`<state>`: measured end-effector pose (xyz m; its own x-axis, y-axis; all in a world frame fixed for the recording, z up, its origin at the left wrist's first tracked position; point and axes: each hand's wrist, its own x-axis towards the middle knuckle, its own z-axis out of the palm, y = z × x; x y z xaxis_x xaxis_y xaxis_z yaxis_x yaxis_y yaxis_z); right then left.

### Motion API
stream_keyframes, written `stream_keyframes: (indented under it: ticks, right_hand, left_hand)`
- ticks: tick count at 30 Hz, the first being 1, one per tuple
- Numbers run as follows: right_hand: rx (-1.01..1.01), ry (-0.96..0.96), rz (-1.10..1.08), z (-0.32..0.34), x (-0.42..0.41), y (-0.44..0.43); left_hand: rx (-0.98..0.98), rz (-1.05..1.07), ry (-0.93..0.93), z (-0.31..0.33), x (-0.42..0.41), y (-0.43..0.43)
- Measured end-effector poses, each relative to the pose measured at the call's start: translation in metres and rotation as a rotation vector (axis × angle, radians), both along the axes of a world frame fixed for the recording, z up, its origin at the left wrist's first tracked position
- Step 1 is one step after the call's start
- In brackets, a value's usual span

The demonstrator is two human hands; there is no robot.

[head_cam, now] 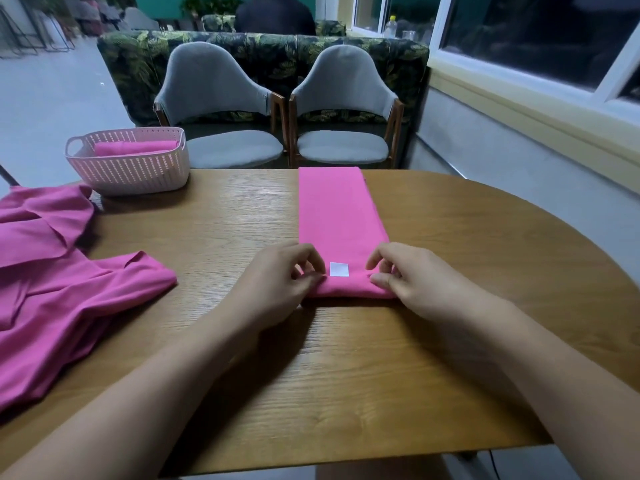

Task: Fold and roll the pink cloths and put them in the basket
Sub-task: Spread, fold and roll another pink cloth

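Note:
A pink cloth (337, 213) folded into a long narrow strip lies on the wooden table (346, 375), running away from me. Its near end is turned over into a small roll with a white label (339, 269) on top. My left hand (287, 282) pinches the left side of that rolled end. My right hand (401, 275) pinches the right side. A pale pink slotted basket (138, 174) stands at the far left of the table with a rolled pink cloth (135, 147) inside. Loose unfolded pink cloths (52, 271) lie heaped at the left.
Two grey chairs (221, 109) stand behind the table's far edge, in front of a leaf-patterned sofa (277, 50). A window sill and wall run along the right. Bare wood shows between the heap and the strip.

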<state>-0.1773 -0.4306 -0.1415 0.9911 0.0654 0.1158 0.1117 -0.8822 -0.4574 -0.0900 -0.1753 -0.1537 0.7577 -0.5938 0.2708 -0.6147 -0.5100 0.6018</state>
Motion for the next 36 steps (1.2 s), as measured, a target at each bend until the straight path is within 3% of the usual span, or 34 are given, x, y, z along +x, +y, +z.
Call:
stream_keyframes:
  ticks: [3,6,12,18,24,32,36]
  right_hand:
    - [-0.140,-0.077,0.044,-0.004,0.006,-0.004]
    - [-0.297,-0.288,0.093,-0.009,0.007,0.001]
    - [-0.334,-0.528,0.105,-0.017,-0.010,0.017]
    - [-0.314,-0.401,0.174,-0.013,-0.017,0.021]
    - [-0.275,-0.402,0.115,-0.025,-0.007,0.010]
    - [0.091,-0.249,0.079,-0.020,-0.006,0.008]
    - [0.114,-0.278,0.045,-0.022,-0.001,0.010]
  left_hand:
    - [0.042,0.002,-0.054,-0.003,0.001,0.001]
    - [0.100,-0.010,-0.131,-0.001,0.000,-0.001]
    - [0.221,-0.045,-0.231,0.009,-0.009,-0.006]
    - [0.316,-0.071,-0.263,0.009,-0.013,0.004]
    - [0.218,-0.054,-0.195,0.007,0.000,0.007]
    - [0.044,-0.049,0.143,0.006,0.012,0.012]
    - [0.030,0.027,0.052,-0.001,0.013,0.006]
